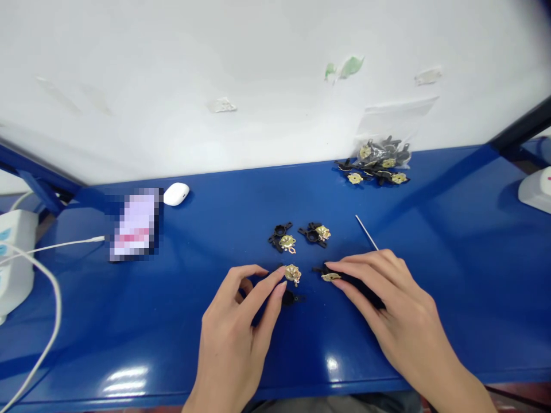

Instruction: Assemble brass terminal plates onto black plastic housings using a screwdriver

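The fingertips of my left hand (236, 327) pinch at the left edge of a small gold metal disc (293, 273) with a scalloped rim. A black plastic piece (290, 297) lies just below it, partly hidden by my thumb. My right hand (396, 304) holds a small black part with a gold disc (330, 277) between thumb and index finger, low over the blue table. Behind my hands lie two small groups: a black ring piece (280, 230) with a gold disc (287, 241), and another black ring piece (313, 236) with a gold disc (322, 232).
A clear plastic bag (383, 150) with similar black and gold parts stands against the wall, with several loose ones before it. A thin white stick (367, 232) lies beyond my right hand. At left are a blurred phone (135, 223), a white earbud case (176, 194) and a white cable (58, 304).
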`<state>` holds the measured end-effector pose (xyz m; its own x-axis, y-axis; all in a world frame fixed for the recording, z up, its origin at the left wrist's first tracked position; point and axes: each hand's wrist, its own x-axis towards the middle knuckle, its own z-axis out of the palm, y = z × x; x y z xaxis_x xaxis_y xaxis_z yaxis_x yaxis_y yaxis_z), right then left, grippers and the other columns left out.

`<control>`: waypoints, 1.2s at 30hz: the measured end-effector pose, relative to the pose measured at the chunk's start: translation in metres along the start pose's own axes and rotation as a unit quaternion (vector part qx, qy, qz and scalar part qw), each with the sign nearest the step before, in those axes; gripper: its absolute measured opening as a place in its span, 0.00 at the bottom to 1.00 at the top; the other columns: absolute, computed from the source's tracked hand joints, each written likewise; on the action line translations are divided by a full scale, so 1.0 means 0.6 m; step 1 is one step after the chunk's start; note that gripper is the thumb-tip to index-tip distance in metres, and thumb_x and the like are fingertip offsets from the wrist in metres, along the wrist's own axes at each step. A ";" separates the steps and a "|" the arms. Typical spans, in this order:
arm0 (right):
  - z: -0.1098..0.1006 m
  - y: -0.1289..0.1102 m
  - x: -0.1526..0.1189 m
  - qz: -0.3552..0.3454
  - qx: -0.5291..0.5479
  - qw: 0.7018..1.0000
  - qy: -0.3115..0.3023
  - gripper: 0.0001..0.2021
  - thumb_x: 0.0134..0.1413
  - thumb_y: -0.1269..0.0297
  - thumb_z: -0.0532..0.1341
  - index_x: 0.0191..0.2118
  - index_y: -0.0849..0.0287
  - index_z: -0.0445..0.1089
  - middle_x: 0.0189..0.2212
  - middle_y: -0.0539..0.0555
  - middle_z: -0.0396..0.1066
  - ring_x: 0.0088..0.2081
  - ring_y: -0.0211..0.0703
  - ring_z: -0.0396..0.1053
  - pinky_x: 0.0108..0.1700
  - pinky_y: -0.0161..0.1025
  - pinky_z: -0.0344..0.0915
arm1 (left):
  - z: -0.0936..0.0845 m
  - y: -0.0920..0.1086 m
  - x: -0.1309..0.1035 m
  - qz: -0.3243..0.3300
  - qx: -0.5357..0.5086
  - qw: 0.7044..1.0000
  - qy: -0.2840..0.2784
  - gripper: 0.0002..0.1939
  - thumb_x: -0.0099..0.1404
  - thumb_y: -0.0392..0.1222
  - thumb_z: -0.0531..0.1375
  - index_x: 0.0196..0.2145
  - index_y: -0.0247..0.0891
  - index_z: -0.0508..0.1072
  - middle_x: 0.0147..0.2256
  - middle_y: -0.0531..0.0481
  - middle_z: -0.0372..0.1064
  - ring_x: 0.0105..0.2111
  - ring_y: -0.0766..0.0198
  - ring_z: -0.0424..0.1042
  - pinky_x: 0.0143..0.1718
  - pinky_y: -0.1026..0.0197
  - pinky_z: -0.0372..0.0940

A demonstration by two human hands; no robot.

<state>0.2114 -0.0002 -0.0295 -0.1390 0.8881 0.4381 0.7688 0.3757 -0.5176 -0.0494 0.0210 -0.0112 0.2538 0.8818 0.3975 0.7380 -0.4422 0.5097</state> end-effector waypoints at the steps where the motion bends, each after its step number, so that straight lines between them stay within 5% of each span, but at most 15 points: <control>1: 0.000 0.000 0.000 0.000 0.001 1.000 -0.002 0.15 0.84 0.72 0.65 0.65 0.48 0.77 0.54 0.53 0.82 0.55 0.49 0.76 0.60 0.50 0.68 | 0.000 0.000 0.000 -0.001 -0.001 1.000 -0.001 0.14 0.85 0.34 0.67 0.61 0.46 0.88 0.53 0.48 0.77 0.38 0.63 0.76 0.41 0.58 0.74; 36: -0.003 0.000 -0.003 0.022 0.020 0.999 -0.014 0.15 0.85 0.69 0.64 0.67 0.44 0.76 0.57 0.53 0.80 0.58 0.49 0.76 0.64 0.52 0.71 | 0.001 -0.013 -0.004 -0.002 0.008 1.000 0.018 0.17 0.83 0.27 0.67 0.58 0.45 0.89 0.53 0.46 0.80 0.37 0.64 0.78 0.41 0.60 0.76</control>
<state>0.2129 -0.0022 -0.0291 -0.1242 0.9105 0.3944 0.7485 0.3469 -0.5651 -0.0554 0.0223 -0.0168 0.2281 0.8771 0.4228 0.7496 -0.4353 0.4986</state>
